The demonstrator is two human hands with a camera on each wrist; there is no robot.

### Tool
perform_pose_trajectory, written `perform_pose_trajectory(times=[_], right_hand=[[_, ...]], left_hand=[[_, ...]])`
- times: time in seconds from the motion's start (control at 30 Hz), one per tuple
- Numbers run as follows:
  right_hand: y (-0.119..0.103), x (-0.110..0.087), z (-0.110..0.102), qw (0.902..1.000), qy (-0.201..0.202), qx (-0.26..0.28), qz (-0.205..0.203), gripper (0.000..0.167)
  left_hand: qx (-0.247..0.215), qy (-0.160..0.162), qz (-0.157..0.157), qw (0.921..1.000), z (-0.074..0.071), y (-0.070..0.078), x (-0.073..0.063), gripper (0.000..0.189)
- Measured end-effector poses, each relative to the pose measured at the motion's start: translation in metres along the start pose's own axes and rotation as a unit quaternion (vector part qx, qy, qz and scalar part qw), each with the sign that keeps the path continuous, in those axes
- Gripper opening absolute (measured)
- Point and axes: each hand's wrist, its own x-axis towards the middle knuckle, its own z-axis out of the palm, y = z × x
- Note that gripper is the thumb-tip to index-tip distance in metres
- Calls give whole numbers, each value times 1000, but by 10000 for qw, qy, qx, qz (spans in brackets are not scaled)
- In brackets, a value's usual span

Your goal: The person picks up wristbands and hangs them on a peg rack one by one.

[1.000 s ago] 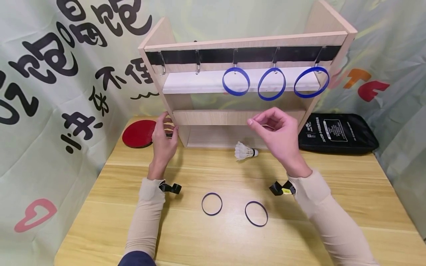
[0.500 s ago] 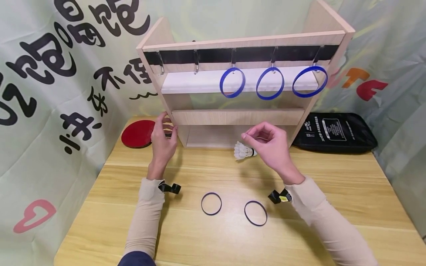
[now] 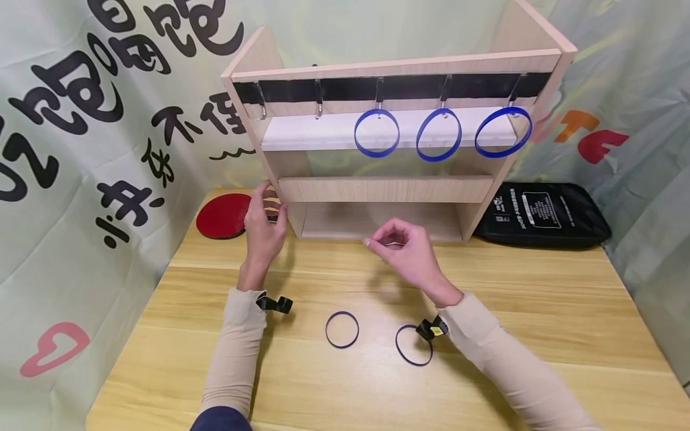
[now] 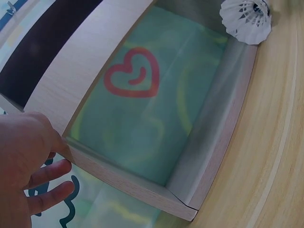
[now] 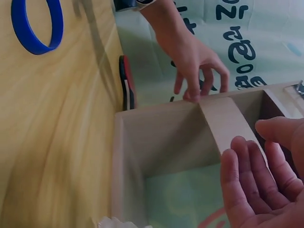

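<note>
My left hand [image 3: 263, 230] touches the left side panel of a wooden shelf unit [image 3: 385, 190]; its outer fingers extend loosely past the panel in the left wrist view. My right hand [image 3: 406, 251] hovers in front of the shelf's lower opening, thumb and index apart, nothing visible between them in the right wrist view. Three blue wristbands hang from hooks on the shelf's black strip [image 3: 345, 88]: one wristband [image 3: 398, 133] at the middle, another [image 3: 460, 133] beside it, a third [image 3: 530, 129] at the right. Two more wristbands, the left one [image 3: 326, 331] and right one [image 3: 397, 347], lie on the table.
A red table tennis paddle [image 3: 222, 216] lies left of the shelf, and a black zip case [image 3: 544, 215] at its right. A shuttlecock [image 4: 247, 21] lies at the shelf's lower front edge, hidden behind my right hand in the head view. Two hooks at the left hold nothing.
My right hand has come down and to the left, away from the hanging wristbands, and now covers the shuttlecock. The middle wristband has swung slightly on its hook. My left hand stays put.
</note>
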Motion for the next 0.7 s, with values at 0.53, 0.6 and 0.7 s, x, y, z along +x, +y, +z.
perform_pose_trajectory(times=[0.53,0.6,0.7], right_hand=[[10,0,30,9912,-1208,-542,90,15],[11,0,33,9882,-1379,-657,84,14],[13,-1,38,9834,-1631,-795,81,16]], left_hand=[[53,24,19,10000,1,1,0,52],[45,28,38,10000,0,1,0,52],[62,32,51,10000,0,2,1,52]])
